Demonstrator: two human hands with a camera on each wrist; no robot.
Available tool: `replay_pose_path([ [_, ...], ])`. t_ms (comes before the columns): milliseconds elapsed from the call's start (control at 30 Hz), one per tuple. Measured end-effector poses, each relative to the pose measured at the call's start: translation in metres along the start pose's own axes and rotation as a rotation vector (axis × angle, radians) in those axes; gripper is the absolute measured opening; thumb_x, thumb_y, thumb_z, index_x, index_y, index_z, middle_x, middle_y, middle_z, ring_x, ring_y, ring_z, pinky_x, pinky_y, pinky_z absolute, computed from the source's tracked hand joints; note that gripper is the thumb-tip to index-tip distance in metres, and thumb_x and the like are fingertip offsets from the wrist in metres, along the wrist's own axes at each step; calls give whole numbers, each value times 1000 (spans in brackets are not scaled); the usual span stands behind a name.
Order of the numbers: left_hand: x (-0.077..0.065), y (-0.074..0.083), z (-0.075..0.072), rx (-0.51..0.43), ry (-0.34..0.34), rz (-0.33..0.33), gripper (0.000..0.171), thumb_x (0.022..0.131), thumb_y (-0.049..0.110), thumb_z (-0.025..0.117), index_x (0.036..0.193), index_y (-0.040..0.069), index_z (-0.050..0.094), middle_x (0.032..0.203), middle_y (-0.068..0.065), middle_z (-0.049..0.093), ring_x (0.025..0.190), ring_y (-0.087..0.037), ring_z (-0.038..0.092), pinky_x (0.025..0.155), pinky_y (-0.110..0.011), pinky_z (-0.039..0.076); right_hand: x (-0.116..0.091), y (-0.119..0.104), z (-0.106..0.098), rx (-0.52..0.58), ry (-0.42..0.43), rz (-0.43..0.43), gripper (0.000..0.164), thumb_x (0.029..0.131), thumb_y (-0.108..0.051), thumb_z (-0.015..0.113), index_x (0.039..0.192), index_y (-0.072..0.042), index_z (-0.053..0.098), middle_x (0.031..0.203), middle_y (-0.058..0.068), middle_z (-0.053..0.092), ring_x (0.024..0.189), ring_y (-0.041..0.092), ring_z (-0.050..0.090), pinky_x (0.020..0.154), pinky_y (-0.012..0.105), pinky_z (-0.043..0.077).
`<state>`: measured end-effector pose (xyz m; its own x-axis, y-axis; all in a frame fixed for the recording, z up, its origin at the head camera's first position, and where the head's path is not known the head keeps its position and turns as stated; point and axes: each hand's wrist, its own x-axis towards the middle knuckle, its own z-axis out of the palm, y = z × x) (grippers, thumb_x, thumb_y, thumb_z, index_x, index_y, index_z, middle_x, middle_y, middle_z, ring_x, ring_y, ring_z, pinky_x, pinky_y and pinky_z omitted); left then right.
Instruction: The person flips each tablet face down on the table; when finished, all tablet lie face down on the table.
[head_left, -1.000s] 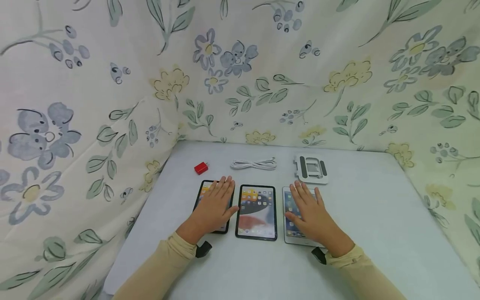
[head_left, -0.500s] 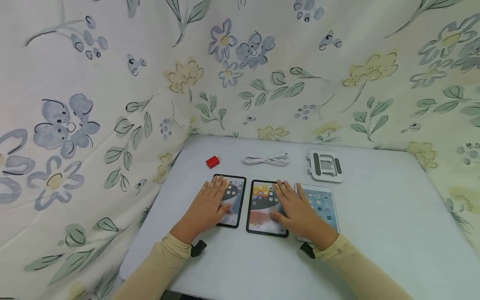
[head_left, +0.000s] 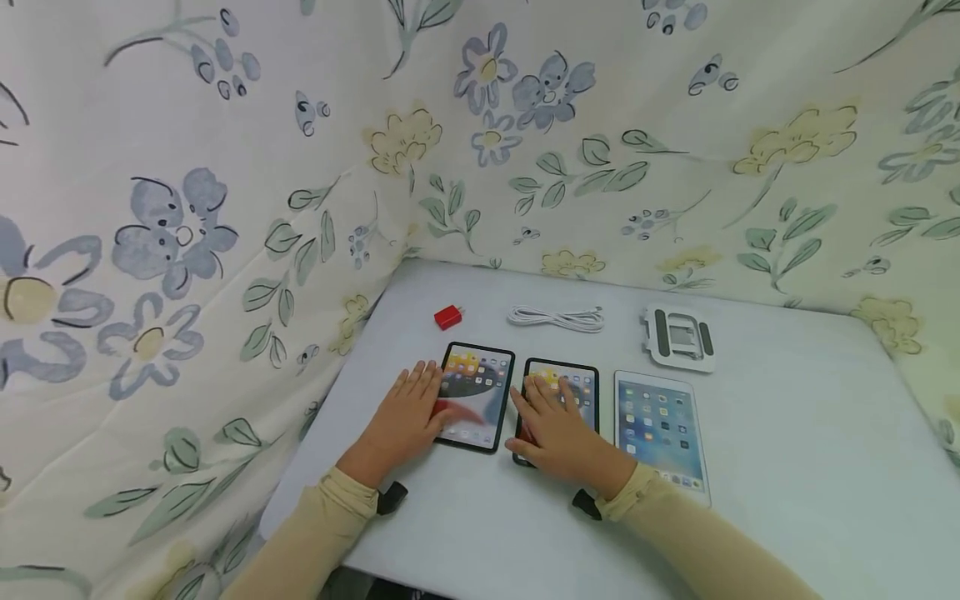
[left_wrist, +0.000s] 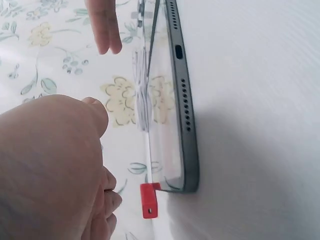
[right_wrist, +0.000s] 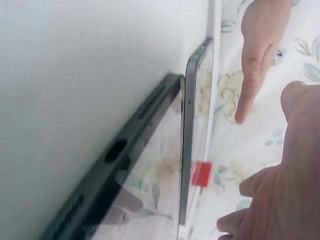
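Three lit tablets lie in a row on the white table. My left hand (head_left: 405, 421), fingers straight, is over the left edge of the black-framed left tablet (head_left: 480, 392). Over the black-framed middle tablet (head_left: 587, 396) is my right hand (head_left: 562, 437), fingers spread, hiding much of its screen. The white-framed tablet (head_left: 663, 425) lies to the right, its lower left corner behind my right wrist. In the left wrist view, a gap shows between my hand (left_wrist: 55, 160) and the tablet edge (left_wrist: 185, 100). The right wrist view also shows my hand (right_wrist: 290, 180) apart from the glass.
Behind the tablets lie a red charger plug (head_left: 448, 317), a bundled white cable (head_left: 555, 318) and a white folding stand (head_left: 678, 337) with grey pads. A floral cloth (head_left: 570, 167) hangs at the back and left of the table (head_left: 795, 433).
My right hand has moved left from the white tablet to the middle one. My left hand has shifted to the left tablet's left edge. The head view has turned left.
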<state>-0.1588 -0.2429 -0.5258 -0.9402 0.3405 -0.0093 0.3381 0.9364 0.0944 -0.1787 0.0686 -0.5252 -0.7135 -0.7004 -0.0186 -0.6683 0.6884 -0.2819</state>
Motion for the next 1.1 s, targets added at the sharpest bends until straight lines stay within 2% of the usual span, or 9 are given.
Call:
replay_pose_path([
  [167,-4,-6,6,-11,-8,-7,75,113,43,50,163,-10,32,170,-24,31,159,-40,24,129,-52,17,11,-7,8,-18,-57,-6,86,110,-64,41,170,-5,24,173,26,17,161,43,7,125,65,-6],
  [333,-8,-3,11,-70,-68,-13,69,113,41,48,160,-8,40,167,-23,38,157,-40,29,128,-53,20,15,-12,12,-3,-95,4,87,109,-69,33,170,-6,26,172,25,20,162,42,3,126,61,-9],
  [433,-9,-3,13,-86,-94,-21,67,114,41,46,161,-6,40,167,-21,38,158,-38,28,128,-53,20,19,-16,12,26,-101,6,88,109,-70,32,170,-8,26,172,25,20,162,41,2,125,61,-10],
  [567,-10,-6,16,-84,-96,-28,67,114,40,46,162,-5,39,167,-21,38,158,-37,29,128,-51,22,27,-20,14,159,-123,47,84,110,-64,40,170,-8,24,172,26,19,162,40,-1,125,63,-10],
  [667,-9,-6,15,-94,-90,-19,65,113,38,48,160,-6,41,166,-21,40,157,-37,31,127,-51,23,29,-21,12,310,-136,95,81,112,-57,45,171,-8,20,173,25,14,162,39,-5,125,62,-10],
  [767,-7,-5,12,-114,-84,-7,65,113,38,48,159,-8,42,165,-23,41,156,-39,32,127,-51,24,27,-21,8,446,-120,116,81,112,-54,47,172,-9,17,175,24,10,162,40,-7,125,65,-7],
  [933,-6,-3,8,-175,-94,-22,65,115,42,44,160,-5,43,166,-21,41,157,-37,31,128,-49,23,18,-24,-5,577,-11,53,85,110,-61,45,173,-14,13,177,20,3,161,45,-10,118,78,-3],
  [1033,-6,0,4,-277,-90,-18,61,116,40,42,159,-2,46,165,-18,44,157,-35,32,128,-50,22,15,-29,-15,604,74,-14,85,110,-62,45,173,-15,13,178,15,3,161,43,-9,116,82,-2],
  [1100,-5,3,1,-385,-92,-13,58,117,40,39,159,1,48,164,-18,44,157,-36,32,127,-52,22,15,-32,-20,605,121,-62,86,110,-62,45,173,-13,14,178,13,4,162,40,-7,115,82,0],
])
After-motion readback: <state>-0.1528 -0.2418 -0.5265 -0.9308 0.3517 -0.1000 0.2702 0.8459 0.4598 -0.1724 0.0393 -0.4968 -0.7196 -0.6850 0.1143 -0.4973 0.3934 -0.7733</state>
